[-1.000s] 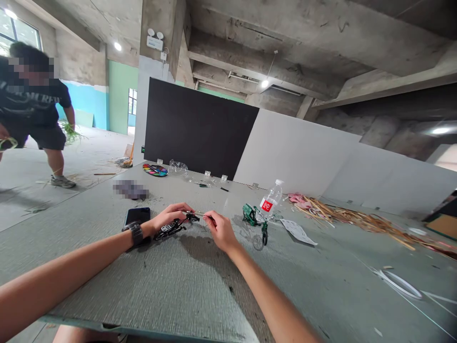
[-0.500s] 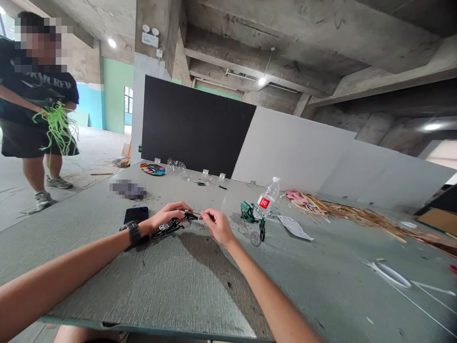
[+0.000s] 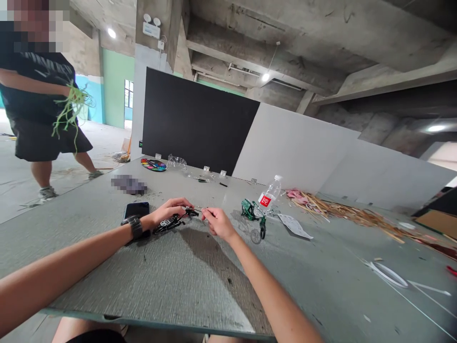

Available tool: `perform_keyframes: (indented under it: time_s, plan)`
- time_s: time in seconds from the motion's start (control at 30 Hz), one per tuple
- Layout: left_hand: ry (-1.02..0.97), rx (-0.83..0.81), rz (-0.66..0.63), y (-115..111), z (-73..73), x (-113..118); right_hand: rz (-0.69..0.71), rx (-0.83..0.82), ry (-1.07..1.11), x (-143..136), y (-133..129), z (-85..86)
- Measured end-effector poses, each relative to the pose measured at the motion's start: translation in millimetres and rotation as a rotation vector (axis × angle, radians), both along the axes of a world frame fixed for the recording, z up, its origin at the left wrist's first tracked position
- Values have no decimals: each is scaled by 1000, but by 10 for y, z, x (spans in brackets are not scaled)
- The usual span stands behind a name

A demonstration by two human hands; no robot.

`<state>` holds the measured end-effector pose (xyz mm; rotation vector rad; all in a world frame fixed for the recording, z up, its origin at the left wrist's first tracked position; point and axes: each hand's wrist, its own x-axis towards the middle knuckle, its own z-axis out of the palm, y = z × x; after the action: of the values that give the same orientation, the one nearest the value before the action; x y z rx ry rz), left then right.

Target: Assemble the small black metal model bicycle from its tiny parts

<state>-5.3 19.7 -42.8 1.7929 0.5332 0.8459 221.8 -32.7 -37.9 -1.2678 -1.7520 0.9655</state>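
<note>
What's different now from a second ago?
The person at left has straightened and come closer, bringing the green strands from the side to the front. The left hand stays on the black model bicycle, the right hand beside it; the green model bicycle stayed put.

On my person I see a chunky dark watch (image 3: 134, 226) with a wide band on the left wrist — forearms sleeveless, hands bare — and black shorts (image 3: 96, 336) below.

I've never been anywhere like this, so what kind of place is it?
Probably a makeshift craft workshop in an unfinished building: bare concrete ceiling, paint palette and loose strips on the table.
</note>
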Motion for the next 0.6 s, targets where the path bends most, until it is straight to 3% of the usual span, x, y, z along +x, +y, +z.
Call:
perform_keyframes:
  time_s: [0.13, 0.33, 0.5, 0.6]
  plan:
    - [-4, -1, 2, 61, -58, 5, -1, -8, -59, 73, 2, 54]
    - [-39, -24, -55, 117, -143, -14, -162, 311, -158, 208, -27, 86]
    - [-63, -40, -43, 183, -223, -34, -5, 366, -177, 20, -71, 22]
    - [-88, -48, -59, 246, -267, -37, 8, 367, -207, -86, -63, -24]
